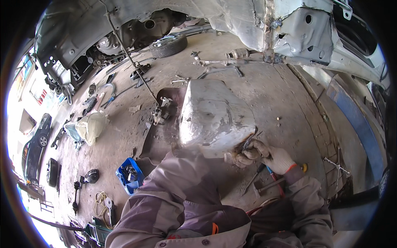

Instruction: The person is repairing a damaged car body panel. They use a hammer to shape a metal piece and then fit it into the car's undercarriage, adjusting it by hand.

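Note:
A bare silver sheet-metal body panel (215,115) lies on the concrete floor in front of me. My right hand (271,157), in a dirty white glove with a red cuff, is closed on a small dark metal tool (249,141) and presses it against the panel's rusty lower right edge. My left sleeve (182,173) runs up to the panel's near edge, and the panel hides my left hand.
A hammer (268,186), a chisel (250,186) and red-and-blue-handled pliers (273,177) lie by my right wrist. A blue crate (130,175), a grinder (110,206), a tyre (168,44) and loose car parts lie around. A stripped car body (289,29) hangs overhead.

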`<action>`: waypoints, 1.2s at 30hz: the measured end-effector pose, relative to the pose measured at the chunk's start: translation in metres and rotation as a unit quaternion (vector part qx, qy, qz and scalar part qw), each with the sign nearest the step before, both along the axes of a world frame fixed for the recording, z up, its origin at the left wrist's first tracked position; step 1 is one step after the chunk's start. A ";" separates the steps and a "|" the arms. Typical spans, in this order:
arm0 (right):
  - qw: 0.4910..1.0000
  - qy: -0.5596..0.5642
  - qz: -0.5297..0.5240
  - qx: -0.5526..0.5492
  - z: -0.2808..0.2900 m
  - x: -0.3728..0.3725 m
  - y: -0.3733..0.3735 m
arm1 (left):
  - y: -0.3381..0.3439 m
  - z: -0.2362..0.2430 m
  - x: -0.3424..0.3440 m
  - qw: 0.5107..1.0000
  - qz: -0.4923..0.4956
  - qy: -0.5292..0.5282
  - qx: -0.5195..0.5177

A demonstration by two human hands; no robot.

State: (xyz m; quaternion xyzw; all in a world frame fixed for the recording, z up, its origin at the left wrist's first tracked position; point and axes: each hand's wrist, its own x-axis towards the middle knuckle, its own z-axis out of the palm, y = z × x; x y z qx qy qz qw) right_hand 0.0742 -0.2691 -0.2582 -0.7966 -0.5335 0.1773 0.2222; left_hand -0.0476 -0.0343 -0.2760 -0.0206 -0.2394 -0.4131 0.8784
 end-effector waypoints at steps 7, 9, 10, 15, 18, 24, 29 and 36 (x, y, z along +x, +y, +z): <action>0.999 -0.034 0.004 -0.006 -0.013 0.006 -0.002 | -0.009 -0.004 0.002 1.000 0.000 0.014 0.006; 0.999 -0.036 0.005 -0.002 -0.013 0.007 -0.002 | -0.011 -0.003 0.003 1.000 0.001 0.017 0.006; 0.999 -0.036 0.008 0.005 -0.014 0.007 -0.003 | -0.012 -0.003 0.002 1.000 0.002 0.019 0.006; 1.000 -0.023 -0.011 -0.002 -0.011 0.006 -0.003 | -0.010 -0.001 0.004 1.000 0.003 0.028 0.009; 1.000 0.005 -0.026 0.011 -0.011 0.006 -0.003 | -0.008 0.001 0.002 0.999 0.008 0.032 0.011; 0.974 0.174 -0.071 0.127 0.016 -0.006 -0.004 | -0.009 0.001 0.004 0.999 0.013 0.046 0.007; 0.931 0.312 -0.034 0.189 0.023 -0.007 -0.005 | -0.013 0.001 0.006 0.998 0.013 0.054 0.011; 0.849 0.446 -0.038 0.281 0.024 -0.022 0.000 | -0.015 0.001 0.014 0.996 0.019 0.082 0.015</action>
